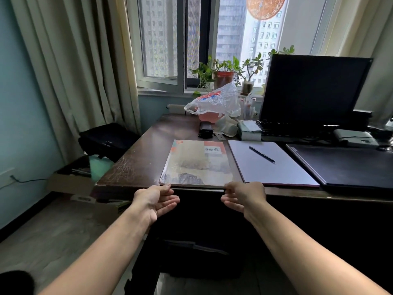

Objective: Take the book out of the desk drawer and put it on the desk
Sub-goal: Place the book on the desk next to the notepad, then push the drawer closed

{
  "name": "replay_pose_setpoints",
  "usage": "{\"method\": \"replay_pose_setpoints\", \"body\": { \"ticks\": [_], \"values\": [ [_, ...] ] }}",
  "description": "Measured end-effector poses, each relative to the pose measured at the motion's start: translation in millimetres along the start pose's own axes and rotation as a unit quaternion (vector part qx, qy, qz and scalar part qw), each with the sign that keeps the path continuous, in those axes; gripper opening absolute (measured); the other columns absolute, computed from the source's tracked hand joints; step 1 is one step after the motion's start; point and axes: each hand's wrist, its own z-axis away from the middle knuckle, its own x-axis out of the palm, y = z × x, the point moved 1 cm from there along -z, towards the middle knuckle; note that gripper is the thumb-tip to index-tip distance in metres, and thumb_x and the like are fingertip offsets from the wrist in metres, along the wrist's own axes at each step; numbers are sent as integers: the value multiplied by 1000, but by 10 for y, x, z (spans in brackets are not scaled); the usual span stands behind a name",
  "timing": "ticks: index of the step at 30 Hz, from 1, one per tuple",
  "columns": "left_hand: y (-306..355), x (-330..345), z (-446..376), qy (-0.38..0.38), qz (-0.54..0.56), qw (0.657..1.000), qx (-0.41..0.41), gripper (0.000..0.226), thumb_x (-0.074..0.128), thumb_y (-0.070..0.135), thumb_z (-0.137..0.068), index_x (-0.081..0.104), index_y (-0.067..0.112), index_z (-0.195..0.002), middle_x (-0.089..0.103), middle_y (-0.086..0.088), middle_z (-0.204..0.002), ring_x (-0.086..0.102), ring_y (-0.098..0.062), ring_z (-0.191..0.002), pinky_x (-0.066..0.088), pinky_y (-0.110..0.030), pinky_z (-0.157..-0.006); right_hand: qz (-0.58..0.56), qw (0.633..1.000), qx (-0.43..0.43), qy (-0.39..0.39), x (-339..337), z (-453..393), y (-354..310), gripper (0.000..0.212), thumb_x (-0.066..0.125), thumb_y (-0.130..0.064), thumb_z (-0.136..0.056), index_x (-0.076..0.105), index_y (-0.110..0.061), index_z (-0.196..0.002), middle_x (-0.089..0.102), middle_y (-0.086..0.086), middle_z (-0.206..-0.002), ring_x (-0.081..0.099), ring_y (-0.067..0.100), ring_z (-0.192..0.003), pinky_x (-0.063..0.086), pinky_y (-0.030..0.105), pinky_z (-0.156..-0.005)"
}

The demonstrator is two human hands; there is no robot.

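The book [197, 165], a thin textbook with a pale painted cover and a red title patch, lies flat on the dark wooden desk [136, 162], its near edge flush with the desk's front edge. My left hand [156, 202] is at the book's near left corner, thumb tip touching it and fingers spread below the desk edge. At the near right corner my right hand [244, 198] does the same. Neither hand closes on the book. The desk front [202, 222] below is dark, and no drawer outline shows.
A purple notebook [272, 165] with a pen [262, 154] lies right of the book, then a black laptop [344, 165]. Behind are a plastic bag [214, 101], a tissue box [248, 130], a keyboard and a monitor [312, 88]. A black bag [106, 139] and boxes stand left of the desk.
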Motion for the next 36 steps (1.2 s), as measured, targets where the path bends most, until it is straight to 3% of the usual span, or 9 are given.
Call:
{"method": "replay_pose_setpoints", "body": {
  "ticks": [7, 10, 16, 18, 22, 27, 29, 32, 36],
  "values": [
    [-25, 17, -14, 32, -51, 998, 27, 34, 64, 23, -93, 59, -1, -70, 62, -10, -35, 62, -15, -28, 51, -20, -31, 75, 996, -43, 27, -34, 65, 33, 24, 74, -12, -82, 64, 5, -68, 66, 17, -58, 61, 17, -37, 48, 20, -35],
    [-84, -58, -20, 66, -146, 981, 112, 36, 71, 29, -87, 63, 2, -64, 64, -9, -41, 61, -16, -30, 51, -21, -34, 73, 996, -47, 25, -21, 75, 49, 23, 73, -12, -82, 64, 5, -69, 67, 19, -61, 60, 16, -35, 49, 19, -35],
    [-110, -368, 101, 126, -474, 836, 246, 29, 73, 29, -79, 73, 11, -57, 69, -2, -54, 69, -18, -59, 49, -24, -57, 93, 994, -56, -25, 45, 186, 207, 27, 74, -18, -83, 65, 1, -66, 67, 18, -61, 58, 12, -33, 44, 17, -35],
    [-245, -515, 117, 113, -560, 790, 221, 18, 71, 24, -76, 75, 15, -61, 68, -4, -61, 71, -23, -75, 41, -23, -60, 122, 989, -59, -62, 76, 256, 313, 33, 74, -24, -85, 64, -1, -64, 67, 16, -58, 60, 13, -37, 46, 18, -38],
    [-722, -910, 40, 40, -606, 786, 120, 27, 63, 12, -80, 59, 16, -53, 58, 0, -60, 64, -21, -74, 43, -22, -51, 135, 984, -51, -104, 113, 371, 485, 35, 74, -28, -85, 65, -1, -66, 68, 15, -57, 62, 15, -41, 48, 20, -41],
    [-1289, -1332, -57, 31, -659, 751, 30, 11, 54, 26, -94, 50, 16, -96, 64, -13, -119, 62, -25, -111, 48, -29, -86, 135, 983, -28, -120, 162, 438, 743, 35, 71, -26, -87, 63, -1, -63, 65, 16, -55, 60, 14, -38, 48, 20, -38],
    [-1434, -1414, -88, 37, -652, 757, 9, 17, 50, 32, -97, 47, 14, -95, 64, -13, -118, 62, -26, -113, 44, -26, -75, 131, 983, -9, -124, 166, 453, 849, 34, 69, -25, -89, 63, 0, -66, 66, 15, -55, 61, 15, -40, 48, 21, -39],
    [-1580, -1514, -138, 58, -617, 785, -20, 31, 50, 35, -96, 40, 18, -71, 57, -5, -83, 65, -28, -93, 45, -26, -56, 141, 982, 1, -122, 154, 447, 958, 27, 67, -23, -90, 67, 1, -77, 70, 15, -64, 65, 17, -46, 51, 23, -44],
    [-1638, -1507, -99, 81, -616, 783, -26, 18, 49, 21, -95, 51, 16, -77, 68, -12, -114, 65, -27, -111, 52, -29, -84, 182, 975, 5, -129, 158, 459, 1140, 14, 67, -19, -88, 65, -4, -88, 73, 13, -71, 67, 18, -52, 52, 24, -46]
  ]
}}
